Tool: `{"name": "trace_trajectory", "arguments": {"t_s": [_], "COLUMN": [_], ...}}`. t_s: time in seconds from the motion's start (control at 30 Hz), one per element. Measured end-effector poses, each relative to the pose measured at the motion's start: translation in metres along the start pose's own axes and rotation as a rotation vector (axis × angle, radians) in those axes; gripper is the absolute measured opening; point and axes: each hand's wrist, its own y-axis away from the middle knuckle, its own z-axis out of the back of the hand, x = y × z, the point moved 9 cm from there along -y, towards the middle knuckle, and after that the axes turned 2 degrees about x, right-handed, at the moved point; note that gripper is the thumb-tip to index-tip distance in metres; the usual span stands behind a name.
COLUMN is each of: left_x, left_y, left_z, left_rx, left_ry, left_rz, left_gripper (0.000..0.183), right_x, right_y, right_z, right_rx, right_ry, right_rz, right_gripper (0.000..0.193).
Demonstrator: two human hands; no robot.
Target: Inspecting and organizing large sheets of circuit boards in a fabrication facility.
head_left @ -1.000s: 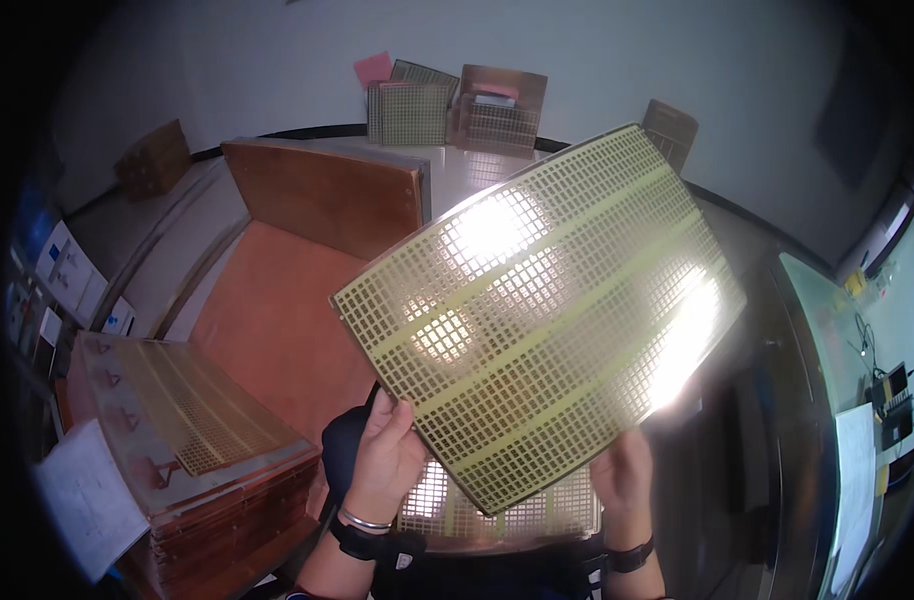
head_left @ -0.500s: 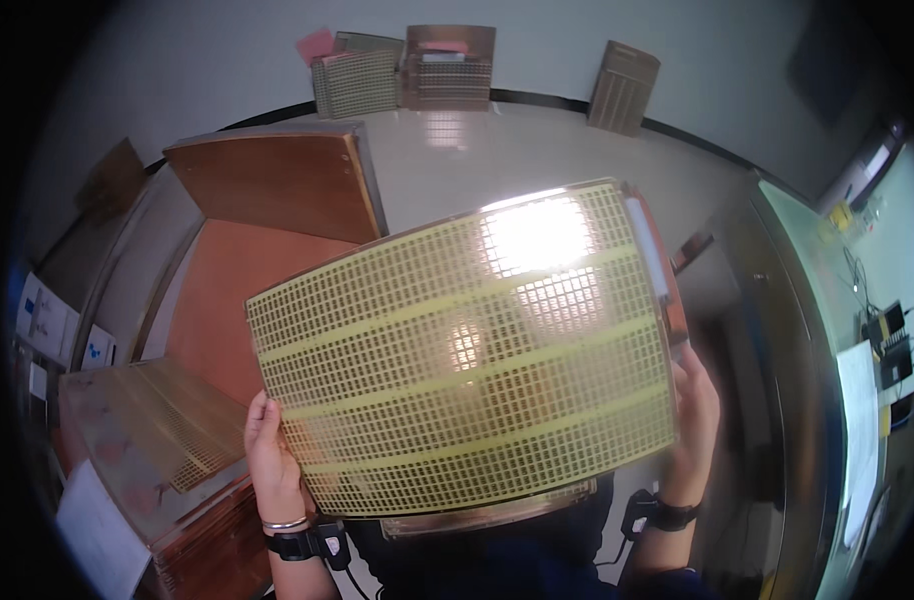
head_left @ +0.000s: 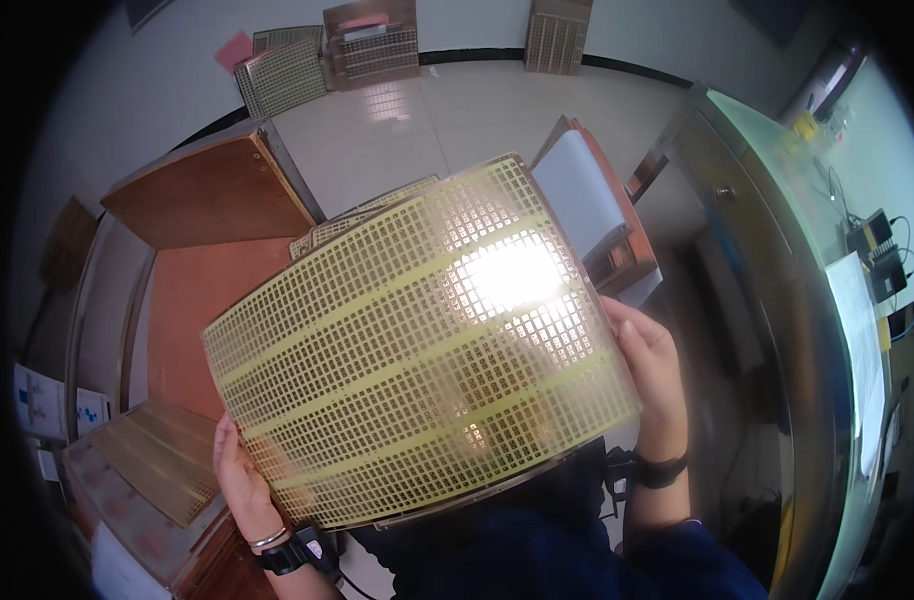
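Note:
A large yellow-green circuit board panel (head_left: 397, 370), covered in a grid of small pads with several plain bands between, is held tilted in front of my body. My left hand (head_left: 242, 480) grips its lower left edge, with the fingers partly behind it. At the right edge my right hand (head_left: 649, 365) holds the panel between thumb and fingers. A bright glare whitens the panel's upper right part. Part of another gridded panel (head_left: 367, 212) shows beyond its upper edge.
A reddish-brown wooden board stand (head_left: 217, 195) is on the left, with a gridded panel (head_left: 167, 450) lower down. Beyond the right edge sits a brown box with a pale sheet (head_left: 582, 205). More panels (head_left: 372, 50) lean on the far wall. A metal-sided desk (head_left: 717, 150) runs along the right.
The panel has turned counterclockwise and shifted left and slightly down, both hands still on it. My view has swung, uncovering more of the box with the pale sheet and another panel behind.

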Motion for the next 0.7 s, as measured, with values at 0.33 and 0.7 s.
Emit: {"name": "trace_trajectory", "arguments": {"t_s": [0.33, 0.7], "left_x": [-0.090, -0.042], "left_y": [0.020, -0.013], "left_z": [-0.037, -0.054], "left_rx": [0.006, 0.325], "left_ry": [0.010, 0.701], "left_rz": [-0.553, 0.025], "left_gripper": [0.029, 0.046], "right_x": [0.021, -0.008], "right_y": [-0.011, -0.002], "right_z": [0.027, -0.001], "right_rx": [-0.092, -0.194], "right_ry": [-0.045, -0.282], "right_rz": [0.275, 0.132], "right_gripper": [0.016, 0.036]}}
